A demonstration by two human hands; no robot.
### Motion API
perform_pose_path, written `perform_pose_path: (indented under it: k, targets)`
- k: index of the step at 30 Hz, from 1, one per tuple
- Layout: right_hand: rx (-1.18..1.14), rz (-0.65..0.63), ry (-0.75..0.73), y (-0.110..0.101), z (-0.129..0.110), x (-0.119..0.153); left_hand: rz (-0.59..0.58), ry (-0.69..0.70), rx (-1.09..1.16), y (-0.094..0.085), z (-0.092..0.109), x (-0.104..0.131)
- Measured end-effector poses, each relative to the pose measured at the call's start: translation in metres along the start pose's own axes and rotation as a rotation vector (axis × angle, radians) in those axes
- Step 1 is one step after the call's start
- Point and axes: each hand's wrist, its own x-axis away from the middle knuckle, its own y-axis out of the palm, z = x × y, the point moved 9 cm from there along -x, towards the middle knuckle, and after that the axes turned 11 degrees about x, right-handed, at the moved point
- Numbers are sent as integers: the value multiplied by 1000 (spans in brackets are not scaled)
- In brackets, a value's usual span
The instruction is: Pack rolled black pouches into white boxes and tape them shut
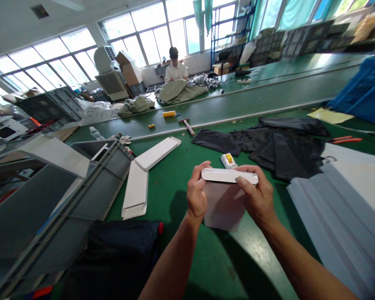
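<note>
Between both hands is a white cardboard box (pixel 225 204), held above the green table with its narrow end flap facing up. My left hand (pixel 197 193) grips the box's left edge, thumb near the top corner. On the other side my right hand (pixel 258 192) is closed round the right edge, its thumb pressed on the flap. Just beyond the box lies a white and yellow tape dispenser (pixel 228 160). Two long white boxes (pixel 158 153) rest on the table to the left, meeting at an angle.
A grey crate (pixel 90 196) holding white boxes stands at the left. Black plastic bags (pixel 278 146) lie at the right, near red-handled pliers (pixel 345 139) and stacked flat cardboard (pixel 340 216). A blue crate (pixel 364 89) sits far right. Another person (pixel 176 71) works across the conveyor.
</note>
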Motion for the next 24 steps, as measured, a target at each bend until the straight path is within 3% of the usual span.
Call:
perform_pose_path:
  k: [3,8,13,24]
  targets:
    - [42,5,-12,0,-2,0,7,5,70,-2,-1,1]
    - [81,3,-30,0,-4,-1,-30,74,-142,0,3,1]
    - [73,-25,-59,0,-5,2,-43,127,-217,-2,6,2]
    - [-50,-25,-306,-1,-26,-2,-97,282,-234,-3,20,-4]
